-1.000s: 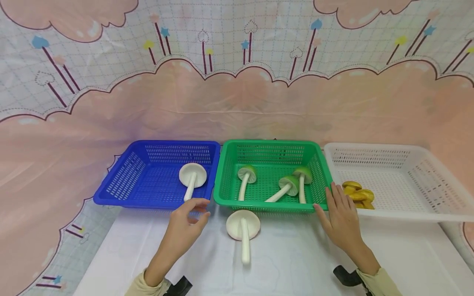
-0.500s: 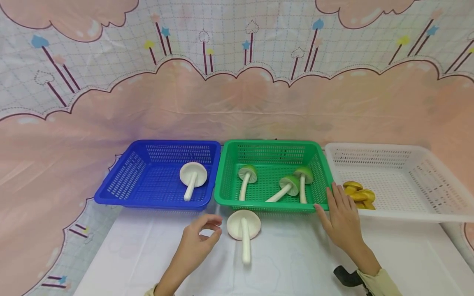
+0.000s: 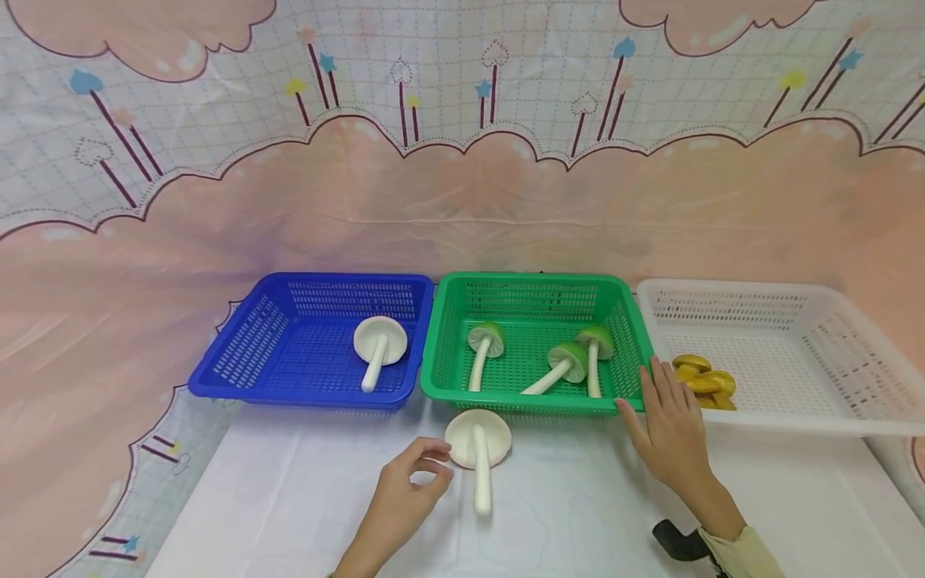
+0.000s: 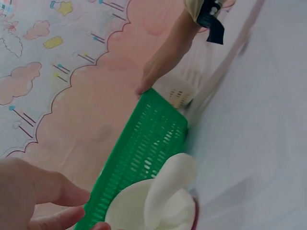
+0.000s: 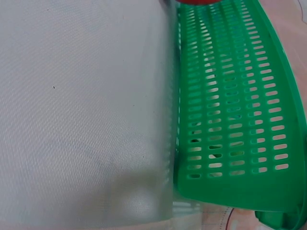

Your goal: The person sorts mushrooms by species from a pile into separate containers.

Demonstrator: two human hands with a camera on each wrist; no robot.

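Note:
A toy mushroom (image 3: 481,474) with a white stem and a pale cap underside lies on the white table, in front of the green basket (image 3: 531,405). Seen from the left wrist, its cap (image 4: 129,206) has a dark red rim. My left hand (image 3: 408,494) is just left of that cap, thumb and fingers loosely curved with a gap between them; whether a fingertip touches the cap I cannot tell. My right hand (image 3: 668,437) rests with straight fingers on the front right corner of the green basket, by the edge of the white basket (image 3: 795,421).
Several green-capped mushrooms (image 3: 567,361) lie in the green basket. To its left, a blue basket (image 3: 303,393) holds one pale mushroom (image 3: 380,341). Yellow mushroom-like pieces (image 3: 704,384) are in the white basket. A patterned cloth (image 3: 462,193) hangs behind the baskets.
My left hand has moved right and toward me, from the blue basket's front edge to beside the mushroom on the table. My right hand has stayed on the green basket's corner.

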